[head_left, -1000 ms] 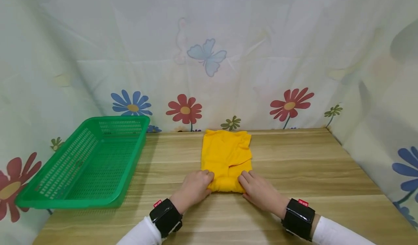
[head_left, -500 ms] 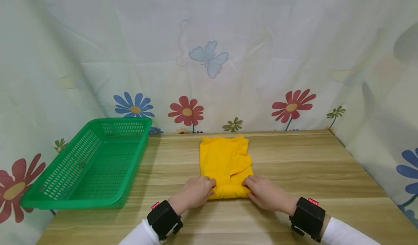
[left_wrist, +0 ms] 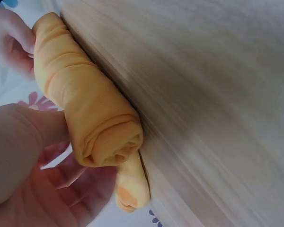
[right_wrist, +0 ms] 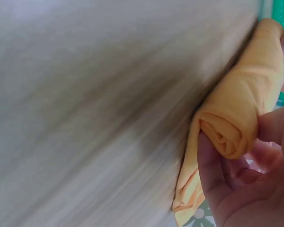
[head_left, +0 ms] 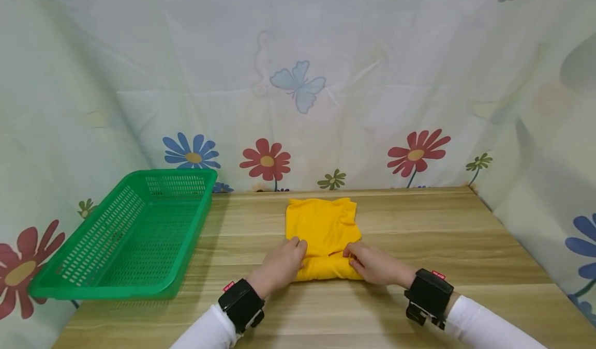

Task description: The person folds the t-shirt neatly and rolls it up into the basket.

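Observation:
A yellow garment [head_left: 321, 225] lies on the wooden table, its far part flat and folded and its near edge rolled into a thick tube. My left hand [head_left: 281, 263] grips the left end of this roll; in the left wrist view its thumb presses the rolled cloth [left_wrist: 94, 90] while the fingers reach round the other side. At the opposite end, my right hand [head_left: 377, 265] holds the roll between thumb and fingers. The right wrist view shows the spiral layers of the roll's end [right_wrist: 225, 137], with fingertips right against them.
To the left stands a green plastic basket [head_left: 186, 256] with perforated walls and nothing in it. Behind the wooden table [head_left: 433, 235] hangs a pale curtain [head_left: 354, 121] printed with flowers and a butterfly, which also runs along both sides.
The near edge has been rolled further away from me, so the tube looks thicker and the flat part shorter. Both hands have kept hold of its ends. The head view has shifted slightly.

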The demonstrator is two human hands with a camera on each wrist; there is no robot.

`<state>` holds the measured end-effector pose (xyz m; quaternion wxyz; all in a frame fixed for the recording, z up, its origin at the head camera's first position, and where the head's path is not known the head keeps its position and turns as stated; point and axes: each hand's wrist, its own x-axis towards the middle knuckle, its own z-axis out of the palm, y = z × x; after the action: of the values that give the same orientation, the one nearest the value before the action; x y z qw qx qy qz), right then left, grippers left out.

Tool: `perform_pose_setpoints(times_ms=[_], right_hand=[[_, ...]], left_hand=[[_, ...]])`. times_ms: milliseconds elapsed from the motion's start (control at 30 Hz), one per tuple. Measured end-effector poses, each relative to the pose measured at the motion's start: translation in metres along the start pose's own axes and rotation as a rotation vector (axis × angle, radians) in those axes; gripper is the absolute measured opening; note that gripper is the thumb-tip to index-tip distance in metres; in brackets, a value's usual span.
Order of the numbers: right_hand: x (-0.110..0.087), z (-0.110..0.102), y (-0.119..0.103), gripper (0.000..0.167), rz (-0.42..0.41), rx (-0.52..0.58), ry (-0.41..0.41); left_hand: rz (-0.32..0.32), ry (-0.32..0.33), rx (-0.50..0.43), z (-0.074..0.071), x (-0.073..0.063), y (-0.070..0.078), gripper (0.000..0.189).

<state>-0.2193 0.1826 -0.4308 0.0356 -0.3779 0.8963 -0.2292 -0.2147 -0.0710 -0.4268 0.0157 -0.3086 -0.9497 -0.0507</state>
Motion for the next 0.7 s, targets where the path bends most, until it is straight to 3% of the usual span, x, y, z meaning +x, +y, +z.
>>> perform_pose_setpoints(times_ms=[67, 167, 433, 600, 700], right_hand=[[0.0, 0.002, -0.001, 0.011, 0.004, 0.003, 0.036], [0.0, 0.006, -0.006, 0.019, -0.007, -0.082, 0.102], [-0.003, 0.013, -0.017, 0.02, -0.108, -0.53, 0.334], [-0.007, 0.014, -0.021, 0.02, -0.166, -0.6, 0.365], [-0.012, 0.015, -0.023, 0.018, -0.172, -0.618, 0.343]], left_hand=[[0.024, 0.035, 0.013, 0.0, 0.001, 0.001, 0.013], [0.066, 0.087, 0.015, 0.002, 0.002, 0.003, 0.008], [0.1, 0.185, 0.044, 0.009, -0.005, 0.003, 0.01], [0.106, 0.173, 0.1, 0.006, -0.013, 0.007, 0.002], [0.108, 0.164, 0.141, 0.005, -0.017, 0.008, 0.009]])
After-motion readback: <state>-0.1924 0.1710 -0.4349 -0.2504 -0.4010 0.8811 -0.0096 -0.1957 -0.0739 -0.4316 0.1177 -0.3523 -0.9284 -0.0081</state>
